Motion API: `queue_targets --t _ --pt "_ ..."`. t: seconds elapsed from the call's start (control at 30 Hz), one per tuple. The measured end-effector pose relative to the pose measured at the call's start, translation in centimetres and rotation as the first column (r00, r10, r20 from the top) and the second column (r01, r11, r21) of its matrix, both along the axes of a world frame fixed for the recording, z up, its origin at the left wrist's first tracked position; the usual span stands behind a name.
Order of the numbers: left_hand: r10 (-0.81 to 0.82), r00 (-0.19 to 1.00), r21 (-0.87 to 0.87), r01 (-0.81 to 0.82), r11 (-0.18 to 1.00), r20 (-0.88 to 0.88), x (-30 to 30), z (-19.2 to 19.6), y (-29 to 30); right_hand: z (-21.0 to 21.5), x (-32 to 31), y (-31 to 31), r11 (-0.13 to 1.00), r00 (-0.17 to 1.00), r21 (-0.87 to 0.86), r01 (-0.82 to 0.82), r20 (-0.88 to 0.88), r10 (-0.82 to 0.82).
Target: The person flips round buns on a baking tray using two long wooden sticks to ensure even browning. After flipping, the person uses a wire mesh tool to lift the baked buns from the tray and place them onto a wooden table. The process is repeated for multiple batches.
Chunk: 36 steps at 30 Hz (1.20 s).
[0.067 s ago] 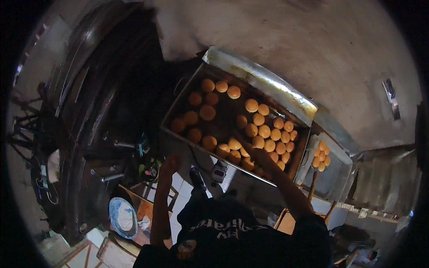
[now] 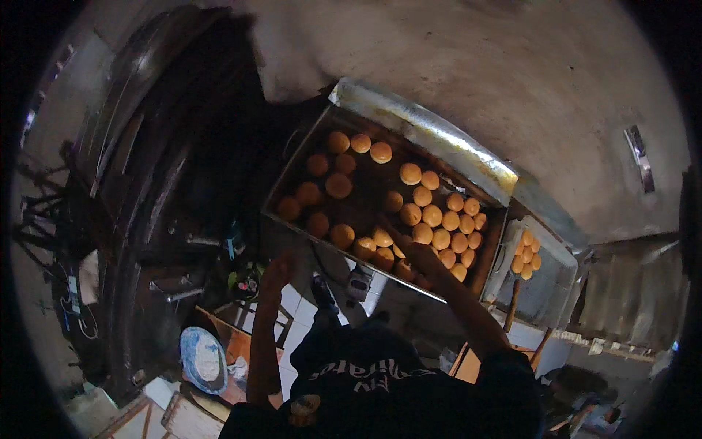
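Many round golden-brown buns point(image 2: 431, 215) lie in a large dark rectangular tray point(image 2: 479, 284). My right hand point(image 2: 418, 254) reaches over the tray's near side, low among the buns. Its fingers stretch toward the far left, next to a bun point(image 2: 382, 236) near the front edge. Part of another bun shows at the fingers, and the hand hides what lies beneath it. Off the tray's near-left side hangs my left hand point(image 2: 278, 271), apart from the buns. Shadow hides how its fingers lie, and nothing shows in it.
Right of the tray stands a paler tray point(image 2: 545, 282) with several buns. A raised metal strip point(image 2: 417, 121) runs along the large tray's far edge. At lower left is a blue-white basin point(image 2: 203, 358) with pale contents. A small grey device point(image 2: 358, 283) sits below the tray's front edge.
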<state>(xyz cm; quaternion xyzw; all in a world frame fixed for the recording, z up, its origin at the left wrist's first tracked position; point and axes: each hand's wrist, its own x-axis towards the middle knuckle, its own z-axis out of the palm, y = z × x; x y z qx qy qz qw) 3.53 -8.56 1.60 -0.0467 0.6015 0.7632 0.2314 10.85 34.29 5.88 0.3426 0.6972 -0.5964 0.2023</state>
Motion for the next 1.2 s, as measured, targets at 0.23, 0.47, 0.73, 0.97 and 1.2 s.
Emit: queue_targets --t 0.23,0.47,0.73,0.97,1.2 --pt "0.014 0.999 -0.04 -0.013 0.999 0.033 -2.8 -0.4 -1.8 -11.8 -4.4 -2.8 0.999 0.836 0.03 -0.033 -0.546 0.044" --pt "0.011 0.999 -0.074 -0.015 0.997 -0.048 -1.8 7.0 -0.1 -7.4 -8.1 -5.8 0.887 0.899 -0.328 0.324 -0.185 -0.396" --pt "-0.001 1.0 0.083 0.001 0.997 0.0 -2.3 0.3 -0.7 -10.3 -8.7 -5.8 0.977 0.922 0.012 0.212 -0.335 -0.196" --pt "-0.1 0.982 -0.091 0.086 0.992 -0.163 -1.2 4.1 0.2 -10.2 -6.0 -3.4 0.986 0.876 -0.001 0.165 -0.46 -0.147" --pt "-0.053 0.986 0.082 0.066 0.994 -0.156 -1.3 3.7 -1.0 -2.7 -0.7 -3.8 0.947 0.846 -0.276 0.162 -0.456 -0.278"
